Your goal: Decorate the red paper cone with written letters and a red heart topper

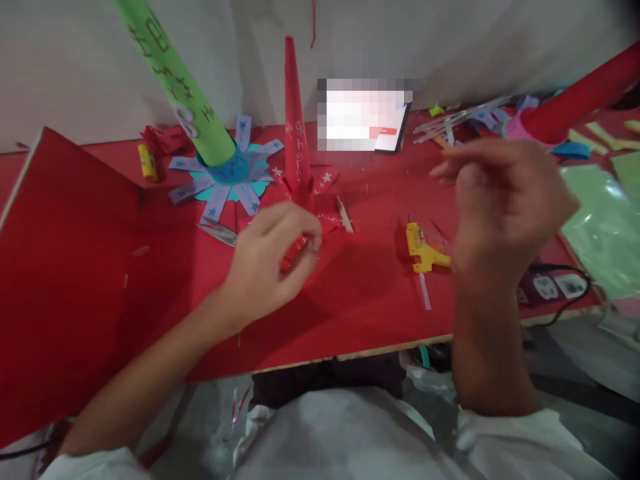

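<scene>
My left hand [273, 263] is over the red table, its thumb and fingertips pinched together. Whatever is in that pinch, if anything, is too small or hidden to make out. Orange-red handles [294, 253] show through the gap between finger and thumb, and a pair of metal blades [219, 233] sticks out beyond the knuckles, seemingly scissors. Behind this hand stands a tall red paper cone [296, 120] with white markings and strips spread at its base. My right hand [505, 193] is raised, fingers curled and slightly blurred, close to a yellow glue gun [425, 250]. Its contents cannot be made out.
A green paper tube [185, 93] on a blue base leans at the back left, near a glue stick [147, 163]. A lit tablet [387, 137] rests by the wall. At right are a red tube [585, 97], clear sticks, plastic packets [600, 227] and a cable.
</scene>
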Motion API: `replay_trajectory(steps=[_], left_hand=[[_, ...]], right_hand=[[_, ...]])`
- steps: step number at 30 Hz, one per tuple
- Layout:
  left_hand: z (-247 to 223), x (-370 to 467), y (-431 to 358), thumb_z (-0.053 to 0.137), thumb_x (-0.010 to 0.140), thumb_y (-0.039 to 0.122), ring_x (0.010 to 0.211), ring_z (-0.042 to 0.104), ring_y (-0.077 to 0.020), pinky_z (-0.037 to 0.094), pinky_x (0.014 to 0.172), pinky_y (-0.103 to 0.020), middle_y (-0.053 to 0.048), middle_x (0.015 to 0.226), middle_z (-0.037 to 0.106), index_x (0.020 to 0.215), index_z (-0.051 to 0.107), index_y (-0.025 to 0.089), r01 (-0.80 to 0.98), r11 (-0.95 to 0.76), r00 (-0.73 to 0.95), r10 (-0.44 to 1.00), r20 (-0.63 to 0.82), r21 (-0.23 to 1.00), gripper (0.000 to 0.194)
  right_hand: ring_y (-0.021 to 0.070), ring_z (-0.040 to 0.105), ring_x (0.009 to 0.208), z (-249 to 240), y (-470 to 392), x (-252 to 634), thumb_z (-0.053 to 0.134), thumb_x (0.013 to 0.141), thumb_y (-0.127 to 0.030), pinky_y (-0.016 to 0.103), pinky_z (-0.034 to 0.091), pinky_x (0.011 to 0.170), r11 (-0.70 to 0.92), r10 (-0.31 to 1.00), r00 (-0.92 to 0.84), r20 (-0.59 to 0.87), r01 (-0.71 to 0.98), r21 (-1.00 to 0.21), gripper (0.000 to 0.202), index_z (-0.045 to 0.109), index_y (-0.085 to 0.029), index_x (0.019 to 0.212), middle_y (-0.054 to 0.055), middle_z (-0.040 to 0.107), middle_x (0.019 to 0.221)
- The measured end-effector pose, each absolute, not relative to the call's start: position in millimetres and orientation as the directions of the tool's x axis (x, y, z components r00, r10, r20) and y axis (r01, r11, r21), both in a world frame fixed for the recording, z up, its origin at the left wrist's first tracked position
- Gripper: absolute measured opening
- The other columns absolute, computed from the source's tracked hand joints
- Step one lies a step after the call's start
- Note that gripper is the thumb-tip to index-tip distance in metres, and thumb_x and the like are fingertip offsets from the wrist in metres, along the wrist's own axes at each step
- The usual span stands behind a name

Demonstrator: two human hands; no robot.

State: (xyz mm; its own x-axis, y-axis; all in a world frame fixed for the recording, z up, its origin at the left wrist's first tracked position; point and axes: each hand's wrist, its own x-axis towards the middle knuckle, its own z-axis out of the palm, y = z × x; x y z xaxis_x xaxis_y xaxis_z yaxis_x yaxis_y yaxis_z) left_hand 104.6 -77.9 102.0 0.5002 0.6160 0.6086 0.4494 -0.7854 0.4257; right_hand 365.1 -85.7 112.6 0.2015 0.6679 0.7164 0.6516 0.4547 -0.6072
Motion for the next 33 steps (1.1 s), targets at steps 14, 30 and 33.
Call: replay_trajectory(steps=[14,30,33], left_hand=[[192,90,18,0.059,0.087,0.0,0.075,0.055,-0.0152,0.038,0.066,-0.034,-0.001,0.082,0.06,0.087,0.061,0.02,0.533,-0.702,0.248,0.663,0.706,0.473,0.02],[169,101,36,0.063,0.094,0.01,0.072,0.056,-0.0207,0.037,0.068,-0.039,0.0,0.078,0.061,0.085,0.053,0.028,0.626,-0.617,0.202,0.718,0.666,0.476,0.023],[164,102,40,0.076,0.094,0.025,0.068,0.054,-0.0201,0.038,0.067,-0.04,0.002,0.074,0.055,0.085,0.05,0.029,0.577,-0.629,0.149,0.708,0.69,0.521,0.027]], right_hand=[[0.0144,0.054,0.068,167,36,286,0.059,0.099,-0.073,0.031,0.039,0.063,0.825,0.457,0.188,0.869,0.276,-0.493,0.052,0.051,-0.025,0.079,-0.003,0.052,0.075],[0.0207,0.066,0.071,148,55,298,0.076,0.09,-0.026,0.038,0.05,0.067,0.63,0.721,-0.022,0.693,0.436,-0.642,0.022,0.06,-0.03,0.075,-0.002,0.072,0.077],[0.0223,0.067,0.076,142,63,297,0.078,0.094,-0.039,0.038,0.052,0.069,0.612,0.75,-0.046,0.659,0.425,-0.667,0.025,0.06,-0.03,0.08,0.0,0.072,0.079]])
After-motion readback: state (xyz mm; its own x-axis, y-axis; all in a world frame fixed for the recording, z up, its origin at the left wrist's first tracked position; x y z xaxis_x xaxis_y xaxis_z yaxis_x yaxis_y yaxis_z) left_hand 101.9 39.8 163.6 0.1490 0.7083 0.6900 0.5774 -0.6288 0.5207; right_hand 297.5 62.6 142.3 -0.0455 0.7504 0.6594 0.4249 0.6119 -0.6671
